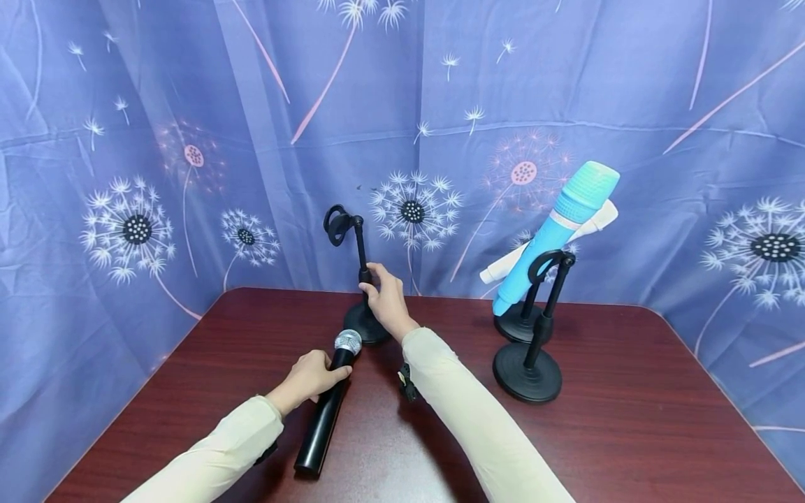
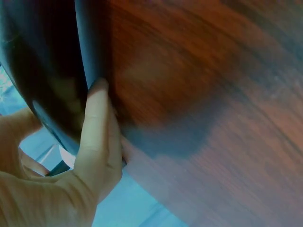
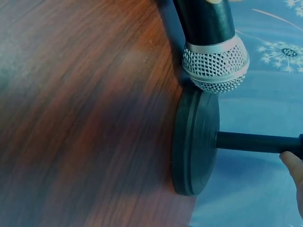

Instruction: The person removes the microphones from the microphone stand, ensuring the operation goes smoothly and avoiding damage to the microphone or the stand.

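Observation:
A black microphone [image 1: 325, 419] with a silver mesh head lies slanted on the table, its head close to the round base of a black microphone stand [image 1: 360, 244]. My left hand [image 1: 311, 378] grips the microphone's body below the head; in the left wrist view the fingers [image 2: 97, 127] curl along the dark barrel. My right hand [image 1: 388, 300] holds the stand's upright pole at mid height, beneath its tilted ring clip. In the right wrist view, the mesh head [image 3: 215, 66] is at the edge of the stand base [image 3: 195, 142], and a fingertip touches the pole.
To the right stand two more black stands; the front one has a round base [image 1: 527, 372]. A blue microphone [image 1: 553, 234] and a white microphone [image 1: 503, 265] lean across them. A patterned blue curtain [image 1: 352, 140] hangs behind the dark red wooden table [image 1: 629, 419].

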`<state>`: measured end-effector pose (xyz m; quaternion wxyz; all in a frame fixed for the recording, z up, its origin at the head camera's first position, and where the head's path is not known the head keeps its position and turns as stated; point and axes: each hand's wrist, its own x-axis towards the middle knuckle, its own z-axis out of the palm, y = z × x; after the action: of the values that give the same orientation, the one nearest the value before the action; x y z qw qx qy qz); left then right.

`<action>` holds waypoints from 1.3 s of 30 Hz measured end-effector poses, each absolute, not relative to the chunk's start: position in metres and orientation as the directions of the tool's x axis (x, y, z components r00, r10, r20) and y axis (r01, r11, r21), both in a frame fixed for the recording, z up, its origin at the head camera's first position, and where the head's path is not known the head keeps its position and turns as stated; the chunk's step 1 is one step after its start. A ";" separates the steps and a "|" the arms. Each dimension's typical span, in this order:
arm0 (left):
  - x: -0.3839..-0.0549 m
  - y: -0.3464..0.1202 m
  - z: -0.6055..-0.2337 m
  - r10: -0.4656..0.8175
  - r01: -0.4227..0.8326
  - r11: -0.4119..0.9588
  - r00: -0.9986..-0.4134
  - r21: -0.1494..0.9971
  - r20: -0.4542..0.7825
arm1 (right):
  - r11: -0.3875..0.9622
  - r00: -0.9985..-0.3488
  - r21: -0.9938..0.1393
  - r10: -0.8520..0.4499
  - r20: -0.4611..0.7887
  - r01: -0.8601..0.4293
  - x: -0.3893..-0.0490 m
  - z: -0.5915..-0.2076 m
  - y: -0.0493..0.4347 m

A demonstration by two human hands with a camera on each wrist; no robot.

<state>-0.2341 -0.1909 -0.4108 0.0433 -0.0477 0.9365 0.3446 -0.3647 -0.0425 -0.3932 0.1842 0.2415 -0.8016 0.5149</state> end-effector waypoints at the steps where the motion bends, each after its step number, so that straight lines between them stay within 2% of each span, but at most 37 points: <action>1: -0.234 -0.191 -0.411 -0.059 -0.121 0.757 -0.991 0.643 -0.117 | 0.354 -0.819 -0.740 -0.199 0.537 -0.572 -0.365 -0.394 -0.043; 18: -0.236 -0.191 -0.412 -0.048 -0.118 0.767 -0.991 0.630 -0.127 | 0.391 -0.838 -0.742 -0.210 0.504 -0.545 -0.368 -0.392 -0.047; 39: -0.234 -0.192 -0.408 -0.035 -0.133 0.757 -0.986 0.640 -0.163 | 0.403 -0.850 -0.756 -0.130 0.510 -0.515 -0.367 -0.390 -0.054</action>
<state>-0.2345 -0.1918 -0.4084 0.0704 -0.0450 0.9346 0.3458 -0.3668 -0.0540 -0.3901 0.1891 0.1978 -0.8160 0.5092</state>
